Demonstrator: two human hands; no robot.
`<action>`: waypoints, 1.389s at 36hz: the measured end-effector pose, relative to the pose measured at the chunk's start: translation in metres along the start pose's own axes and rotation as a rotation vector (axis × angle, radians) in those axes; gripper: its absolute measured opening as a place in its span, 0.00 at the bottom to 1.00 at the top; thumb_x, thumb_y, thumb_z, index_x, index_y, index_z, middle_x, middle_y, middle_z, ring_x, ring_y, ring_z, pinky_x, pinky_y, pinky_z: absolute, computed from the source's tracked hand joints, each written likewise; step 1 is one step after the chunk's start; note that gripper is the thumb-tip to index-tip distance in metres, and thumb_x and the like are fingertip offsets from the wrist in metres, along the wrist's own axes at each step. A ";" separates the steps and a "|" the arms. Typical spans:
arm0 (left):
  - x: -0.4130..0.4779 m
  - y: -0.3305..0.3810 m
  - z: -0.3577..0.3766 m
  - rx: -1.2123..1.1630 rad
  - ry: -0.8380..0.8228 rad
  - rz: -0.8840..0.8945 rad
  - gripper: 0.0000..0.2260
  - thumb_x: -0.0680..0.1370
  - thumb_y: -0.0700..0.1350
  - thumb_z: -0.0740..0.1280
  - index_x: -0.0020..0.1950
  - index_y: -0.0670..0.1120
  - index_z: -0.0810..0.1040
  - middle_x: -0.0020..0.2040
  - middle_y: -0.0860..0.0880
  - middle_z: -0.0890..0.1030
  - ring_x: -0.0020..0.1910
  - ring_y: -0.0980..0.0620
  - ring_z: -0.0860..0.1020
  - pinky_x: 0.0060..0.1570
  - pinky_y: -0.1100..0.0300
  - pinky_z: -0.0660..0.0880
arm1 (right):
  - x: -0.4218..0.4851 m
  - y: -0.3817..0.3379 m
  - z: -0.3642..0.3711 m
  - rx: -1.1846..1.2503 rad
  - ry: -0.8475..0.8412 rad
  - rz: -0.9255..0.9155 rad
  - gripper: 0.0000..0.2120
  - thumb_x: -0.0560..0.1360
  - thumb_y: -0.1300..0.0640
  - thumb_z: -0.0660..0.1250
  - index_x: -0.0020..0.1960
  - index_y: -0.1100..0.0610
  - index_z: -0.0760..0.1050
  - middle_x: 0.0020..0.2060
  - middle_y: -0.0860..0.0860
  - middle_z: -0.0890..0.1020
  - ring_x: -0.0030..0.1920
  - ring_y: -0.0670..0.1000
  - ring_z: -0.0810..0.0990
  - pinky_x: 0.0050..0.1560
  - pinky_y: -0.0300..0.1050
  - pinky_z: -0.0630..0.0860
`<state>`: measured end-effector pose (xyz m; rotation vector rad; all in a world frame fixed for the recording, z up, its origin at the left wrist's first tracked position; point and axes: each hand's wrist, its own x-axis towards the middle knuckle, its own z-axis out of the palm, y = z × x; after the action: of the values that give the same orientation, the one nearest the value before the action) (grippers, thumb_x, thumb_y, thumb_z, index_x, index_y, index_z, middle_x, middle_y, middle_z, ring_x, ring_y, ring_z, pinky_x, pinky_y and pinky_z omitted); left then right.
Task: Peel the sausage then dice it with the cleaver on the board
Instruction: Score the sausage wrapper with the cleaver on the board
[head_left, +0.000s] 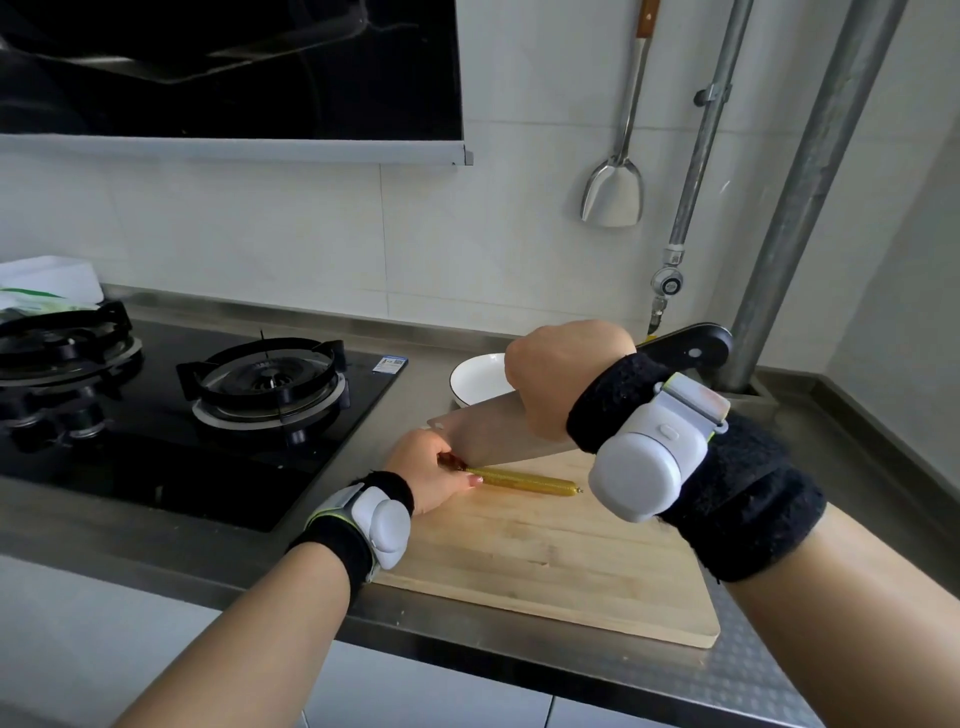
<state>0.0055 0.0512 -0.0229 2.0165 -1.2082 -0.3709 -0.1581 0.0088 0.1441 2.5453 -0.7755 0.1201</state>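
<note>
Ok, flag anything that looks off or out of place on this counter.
Nothing is spilled or broken. One oddity: the cleaver in the right hand already presses on the left end of the sausage, which still wears its yellow casing. The left hand pins that end on the board, fingertips close to the blade.

Pale matt wooden board (545, 561), dull steel cleaver (493, 431) blade, glossy yellow-cased sausage (524, 480), brushed metal counter (753, 691).
</note>
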 end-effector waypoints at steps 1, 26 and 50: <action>0.000 0.000 0.000 -0.001 0.001 -0.003 0.14 0.67 0.50 0.78 0.35 0.41 0.79 0.33 0.48 0.81 0.35 0.49 0.78 0.36 0.62 0.73 | 0.000 -0.001 -0.001 0.001 -0.005 0.000 0.12 0.73 0.61 0.62 0.32 0.54 0.65 0.30 0.49 0.71 0.27 0.51 0.68 0.26 0.40 0.61; 0.000 0.004 0.001 0.014 -0.008 -0.006 0.13 0.68 0.47 0.78 0.35 0.40 0.79 0.35 0.46 0.81 0.38 0.46 0.80 0.38 0.59 0.75 | -0.003 -0.002 0.001 0.072 -0.091 0.012 0.11 0.74 0.61 0.63 0.34 0.56 0.67 0.30 0.48 0.71 0.29 0.51 0.69 0.29 0.40 0.62; 0.002 0.004 0.003 0.033 -0.022 0.007 0.08 0.69 0.46 0.78 0.37 0.47 0.80 0.34 0.56 0.79 0.35 0.61 0.75 0.33 0.69 0.66 | -0.005 -0.006 0.001 0.081 -0.099 0.008 0.11 0.73 0.60 0.63 0.33 0.55 0.67 0.30 0.48 0.72 0.28 0.49 0.69 0.27 0.39 0.61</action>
<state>0.0021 0.0468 -0.0217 2.0401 -1.2422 -0.3727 -0.1589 0.0152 0.1401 2.6413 -0.8347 0.0282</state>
